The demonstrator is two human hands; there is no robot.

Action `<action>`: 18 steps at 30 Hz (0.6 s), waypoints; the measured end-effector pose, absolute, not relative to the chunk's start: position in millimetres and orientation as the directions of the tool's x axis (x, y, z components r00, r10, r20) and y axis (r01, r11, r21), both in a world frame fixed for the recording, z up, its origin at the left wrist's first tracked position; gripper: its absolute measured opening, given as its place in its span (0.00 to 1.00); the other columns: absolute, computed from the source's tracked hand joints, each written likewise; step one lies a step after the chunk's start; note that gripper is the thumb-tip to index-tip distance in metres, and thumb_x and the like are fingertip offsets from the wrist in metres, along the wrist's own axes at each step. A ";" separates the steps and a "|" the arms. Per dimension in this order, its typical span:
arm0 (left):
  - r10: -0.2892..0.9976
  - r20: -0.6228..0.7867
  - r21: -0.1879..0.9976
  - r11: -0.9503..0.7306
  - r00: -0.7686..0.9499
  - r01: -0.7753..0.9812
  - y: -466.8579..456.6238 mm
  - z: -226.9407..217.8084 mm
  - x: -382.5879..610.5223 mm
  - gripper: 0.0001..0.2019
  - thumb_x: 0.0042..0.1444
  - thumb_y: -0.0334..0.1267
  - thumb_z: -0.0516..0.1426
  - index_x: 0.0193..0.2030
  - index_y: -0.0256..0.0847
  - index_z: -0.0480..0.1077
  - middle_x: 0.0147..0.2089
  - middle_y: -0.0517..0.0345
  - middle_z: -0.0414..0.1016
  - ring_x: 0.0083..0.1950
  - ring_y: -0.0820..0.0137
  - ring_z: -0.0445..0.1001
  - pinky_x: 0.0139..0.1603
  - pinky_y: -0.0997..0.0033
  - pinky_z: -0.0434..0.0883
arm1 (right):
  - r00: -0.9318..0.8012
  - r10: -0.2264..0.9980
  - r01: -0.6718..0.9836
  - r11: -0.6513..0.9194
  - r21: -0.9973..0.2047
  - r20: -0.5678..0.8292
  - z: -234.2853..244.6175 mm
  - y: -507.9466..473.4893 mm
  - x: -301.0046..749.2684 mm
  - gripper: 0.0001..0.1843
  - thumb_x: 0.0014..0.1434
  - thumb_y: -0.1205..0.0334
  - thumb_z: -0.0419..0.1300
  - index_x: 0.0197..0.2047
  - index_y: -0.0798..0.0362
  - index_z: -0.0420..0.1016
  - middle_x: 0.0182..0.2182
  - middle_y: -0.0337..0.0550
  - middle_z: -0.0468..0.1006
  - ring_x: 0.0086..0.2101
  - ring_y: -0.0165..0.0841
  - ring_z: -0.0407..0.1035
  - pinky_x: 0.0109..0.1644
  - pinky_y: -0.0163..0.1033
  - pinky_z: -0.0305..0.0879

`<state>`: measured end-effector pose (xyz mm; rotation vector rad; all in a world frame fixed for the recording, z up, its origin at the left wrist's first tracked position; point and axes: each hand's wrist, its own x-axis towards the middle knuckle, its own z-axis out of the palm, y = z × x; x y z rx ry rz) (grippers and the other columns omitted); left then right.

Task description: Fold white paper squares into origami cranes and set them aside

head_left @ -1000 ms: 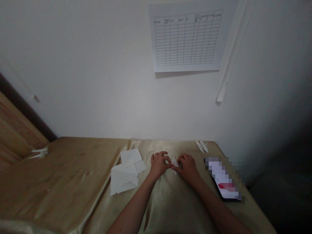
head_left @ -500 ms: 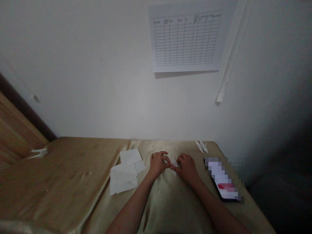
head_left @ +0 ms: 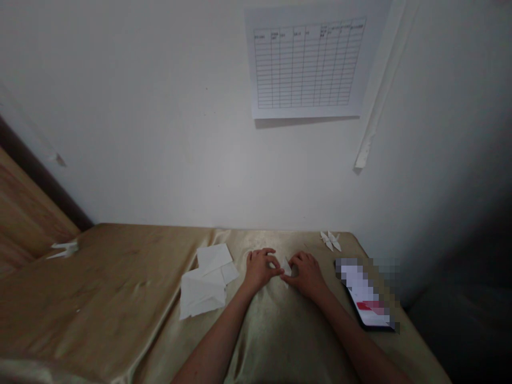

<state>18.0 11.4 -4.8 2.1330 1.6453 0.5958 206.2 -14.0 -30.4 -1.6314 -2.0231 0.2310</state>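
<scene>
A small folded white paper piece (head_left: 285, 265) lies on the gold cloth of the table (head_left: 120, 288), pinched between both my hands. My left hand (head_left: 260, 269) has its fingers curled and grips the paper's left side. From the right, my right hand (head_left: 306, 273) closes its fingertips on the same piece. Both forearms reach in from the bottom edge.
A loose pile of white paper sheets (head_left: 206, 282) lies left of my hands. Two small folded paper figures (head_left: 330, 240) sit near the wall at the back right. A phone (head_left: 368, 298) rests at the right edge. Another folded paper (head_left: 63, 249) lies far left. A gridded chart (head_left: 307, 64) hangs on the wall.
Both hands stay on the small paper piece; the fingertips have shifted slightly closer together over it. Nothing else has moved.
</scene>
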 end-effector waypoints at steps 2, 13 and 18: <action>0.968 0.105 0.541 -0.248 0.228 0.804 11.8 -5.7 17.4 0.03 0.54 0.45 0.69 0.32 0.54 0.83 0.63 0.68 0.76 0.67 0.57 0.68 0.75 0.45 0.50 | -0.146 0.948 0.850 0.266 -0.455 0.283 -29.8 -14.1 207.9 0.16 0.51 0.52 0.73 0.41 0.48 0.79 0.45 0.45 0.77 0.50 0.43 0.69 0.59 0.48 0.60; 0.967 0.108 0.533 -0.253 0.232 0.807 11.3 -6.2 17.0 0.04 0.53 0.46 0.70 0.33 0.53 0.83 0.63 0.66 0.76 0.67 0.57 0.68 0.74 0.47 0.51 | -0.226 0.942 0.803 0.325 -0.500 0.248 -31.0 -17.1 217.6 0.22 0.48 0.55 0.75 0.46 0.48 0.77 0.50 0.46 0.76 0.54 0.44 0.68 0.61 0.46 0.61; 0.965 0.107 0.542 -0.258 0.239 0.800 13.3 -8.9 15.9 0.06 0.51 0.47 0.71 0.32 0.53 0.82 0.63 0.65 0.76 0.67 0.56 0.68 0.74 0.46 0.50 | -0.253 0.938 0.797 0.341 -0.499 0.238 -30.0 -19.6 220.4 0.25 0.48 0.54 0.74 0.49 0.48 0.75 0.51 0.45 0.76 0.55 0.44 0.68 0.63 0.47 0.60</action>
